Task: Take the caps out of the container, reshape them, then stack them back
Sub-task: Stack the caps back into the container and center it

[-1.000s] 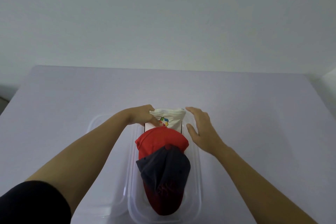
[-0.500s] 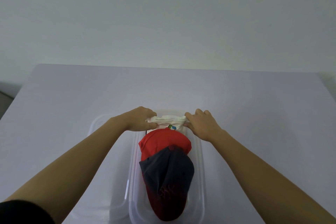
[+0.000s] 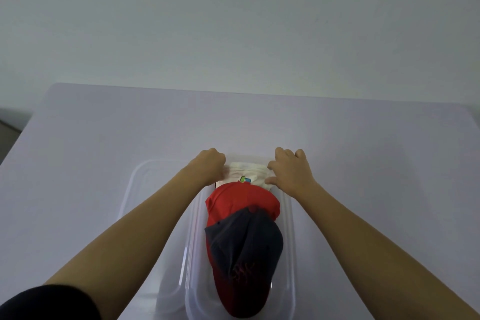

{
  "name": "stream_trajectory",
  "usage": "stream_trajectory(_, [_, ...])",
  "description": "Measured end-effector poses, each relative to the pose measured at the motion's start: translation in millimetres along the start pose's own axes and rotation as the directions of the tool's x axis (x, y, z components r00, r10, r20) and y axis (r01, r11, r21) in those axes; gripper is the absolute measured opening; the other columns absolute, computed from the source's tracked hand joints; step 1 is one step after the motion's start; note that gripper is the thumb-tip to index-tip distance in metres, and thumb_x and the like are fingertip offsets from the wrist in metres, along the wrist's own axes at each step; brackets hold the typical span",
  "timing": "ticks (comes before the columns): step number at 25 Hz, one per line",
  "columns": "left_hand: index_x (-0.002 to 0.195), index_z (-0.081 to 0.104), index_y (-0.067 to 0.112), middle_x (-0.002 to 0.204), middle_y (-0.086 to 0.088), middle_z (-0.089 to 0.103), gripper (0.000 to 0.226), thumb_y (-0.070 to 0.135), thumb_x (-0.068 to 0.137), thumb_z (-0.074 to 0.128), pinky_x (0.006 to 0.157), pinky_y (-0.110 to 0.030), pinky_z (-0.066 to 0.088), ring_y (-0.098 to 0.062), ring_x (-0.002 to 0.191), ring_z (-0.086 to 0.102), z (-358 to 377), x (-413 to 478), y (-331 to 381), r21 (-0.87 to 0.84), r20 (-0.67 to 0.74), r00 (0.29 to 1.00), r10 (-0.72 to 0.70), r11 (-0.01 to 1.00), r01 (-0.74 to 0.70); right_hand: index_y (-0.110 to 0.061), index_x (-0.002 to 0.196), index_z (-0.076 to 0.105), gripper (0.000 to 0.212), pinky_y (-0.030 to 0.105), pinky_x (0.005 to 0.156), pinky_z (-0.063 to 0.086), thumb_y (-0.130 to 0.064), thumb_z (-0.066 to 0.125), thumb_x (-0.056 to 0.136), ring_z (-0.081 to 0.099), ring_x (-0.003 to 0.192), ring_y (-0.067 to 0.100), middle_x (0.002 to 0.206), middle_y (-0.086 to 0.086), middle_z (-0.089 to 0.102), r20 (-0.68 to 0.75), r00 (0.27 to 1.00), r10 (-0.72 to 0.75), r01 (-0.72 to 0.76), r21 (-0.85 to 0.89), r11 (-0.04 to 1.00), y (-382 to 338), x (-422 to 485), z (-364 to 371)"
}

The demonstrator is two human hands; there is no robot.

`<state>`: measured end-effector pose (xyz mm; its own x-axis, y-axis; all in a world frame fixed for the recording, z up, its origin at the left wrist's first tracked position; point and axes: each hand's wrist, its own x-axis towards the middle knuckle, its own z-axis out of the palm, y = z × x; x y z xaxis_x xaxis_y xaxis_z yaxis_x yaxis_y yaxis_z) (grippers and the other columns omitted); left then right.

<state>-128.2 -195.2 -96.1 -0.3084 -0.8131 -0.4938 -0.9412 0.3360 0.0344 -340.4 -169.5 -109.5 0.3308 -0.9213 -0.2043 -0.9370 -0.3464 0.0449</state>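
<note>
We see a clear container (image 3: 290,228) standing lengthwise on the pale surface (image 3: 104,125), with its lid (image 3: 140,189) lying just beside it at 9 o'clock. Three caps lie in a row inside it. A white cap (image 3: 246,173) with a small coloured logo sits at the 12 o'clock end. A red cap (image 3: 241,200) overlaps its near edge, and a dark cap (image 3: 244,244) lies over the red one toward 6 o'clock. Both hands meet at the white cap. The left hand (image 3: 210,166) is curled into a near fist and grips the cap's 9 o'clock edge. The right hand (image 3: 291,174) has bent fingers over the 3 o'clock edge, its thumb pinching the fabric. We cannot tell whether the white cap is lifted off the container floor. A black sleeve (image 3: 46,304) covers the left upper arm at 7 o'clock.
</note>
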Motion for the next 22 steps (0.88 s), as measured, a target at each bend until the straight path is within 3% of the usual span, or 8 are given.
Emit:
stream_trajectory(3, [0.071, 0.052, 0.006, 0.075, -0.004, 0.053, 0.020, 0.016, 0.088, 0.054, 0.069, -0.032, 0.044, -0.028, 0.083, 0.056, -6, -6, -4, -0.131, -0.074, 0.996, -0.051, 0.991, 0.041, -0.024, 0.122, 0.054, 0.043, 0.034, 0.090, 0.033, -0.043, 0.059, 0.085, 0.054, 0.101, 0.016, 0.115, -0.001, 0.051, -0.015, 0.999, 0.036, -0.032, 0.225, 0.974, -3, -3, -11])
stream_trajectory(5, [0.102, 0.065, 0.007, 0.094, -0.004, 0.067, 0.024, 0.026, 0.090, 0.056, 0.081, -0.031, 0.047, -0.025, 0.096, 0.060, -13, -23, -14, -0.332, -0.177, 0.982, -0.073, 0.943, 0.011, -0.026, 0.112, 0.058, 0.029, 0.033, 0.086, 0.040, -0.042, 0.056, 0.088, 0.056, 0.089, 0.009, 0.106, -0.006, 0.054, -0.053, 0.994, 0.096, -0.057, 0.496, 0.866, 4, -21, -18])
stream_trajectory(7, [0.111, 0.066, 0.014, 0.095, 0.004, 0.068, 0.032, 0.037, 0.090, 0.055, 0.081, -0.023, 0.043, -0.013, 0.093, 0.061, -16, -48, -19, -0.524, -0.153, 0.988, -0.014, 0.849, -0.069, -0.036, 0.090, 0.059, 0.017, 0.034, 0.085, 0.045, -0.051, 0.051, 0.088, 0.053, 0.080, 0.003, 0.092, -0.017, 0.057, 0.058, 0.995, 0.085, -0.102, 0.666, 0.739, 11, -47, -22])
stream_trajectory(10, [0.119, 0.061, 0.022, 0.106, 0.006, 0.064, 0.039, 0.045, 0.087, 0.058, 0.083, -0.020, 0.042, -0.010, 0.098, 0.060, -4, -67, -11, -0.566, 0.045, 0.986, 0.158, 0.818, -0.105, -0.042, 0.088, 0.057, 0.020, 0.039, 0.098, 0.032, -0.060, 0.050, 0.084, 0.049, 0.099, 0.005, 0.092, -0.024, 0.060, 0.295, 0.953, -0.069, -0.110, 0.550, 0.828, 7, -67, -17])
stream_trajectory(13, [0.100, 0.055, 0.025, 0.096, 0.001, 0.062, 0.019, 0.035, 0.086, 0.063, 0.069, -0.024, 0.042, -0.016, 0.086, 0.057, 12, -59, -10, -0.552, 0.030, 0.995, 0.098, 0.831, -0.065, -0.037, 0.089, 0.059, 0.021, 0.041, 0.094, 0.026, -0.057, 0.054, 0.084, 0.048, 0.100, 0.008, 0.086, -0.018, 0.065, 0.204, 0.976, 0.070, -0.171, 0.534, 0.828, -2, -58, -15])
stream_trajectory(17, [0.102, 0.053, 0.017, 0.104, -0.006, 0.063, 0.027, 0.034, 0.084, 0.063, 0.075, -0.035, 0.047, -0.024, 0.090, 0.057, 24, -53, -3, -0.441, 0.010, 0.996, -0.089, 0.894, 0.084, -0.033, 0.099, 0.060, 0.024, 0.042, 0.089, 0.029, -0.051, 0.049, 0.088, 0.052, 0.103, 0.016, 0.097, -0.012, 0.066, 0.069, 0.983, 0.168, -0.182, 0.355, 0.917, -28, -48, -9])
stream_trajectory(19, [0.102, 0.055, 0.014, 0.105, -0.004, 0.062, 0.029, 0.035, 0.085, 0.064, 0.076, -0.033, 0.047, -0.022, 0.089, 0.057, 28, -60, 4, -0.441, -0.082, 0.987, -0.136, 0.893, 0.087, -0.030, 0.107, 0.060, 0.027, 0.041, 0.089, 0.033, -0.048, 0.050, 0.089, 0.054, 0.098, 0.015, 0.101, -0.010, 0.062, 0.035, 0.978, 0.206, -0.204, 0.379, 0.903, -29, -55, -9])
stream_trajectory(22, [0.103, 0.062, 0.016, 0.101, 0.006, 0.058, 0.021, 0.029, 0.087, 0.063, 0.078, -0.022, 0.040, -0.012, 0.086, 0.057, 26, -92, 5, -0.571, -0.389, 0.906, -0.167, 0.815, -0.095, -0.030, 0.104, 0.061, 0.021, 0.034, 0.083, 0.042, -0.042, 0.050, 0.091, 0.050, 0.079, 0.004, 0.088, -0.014, 0.052, -0.035, 0.976, 0.213, -0.134, 0.674, 0.727, -16, -84, -10])
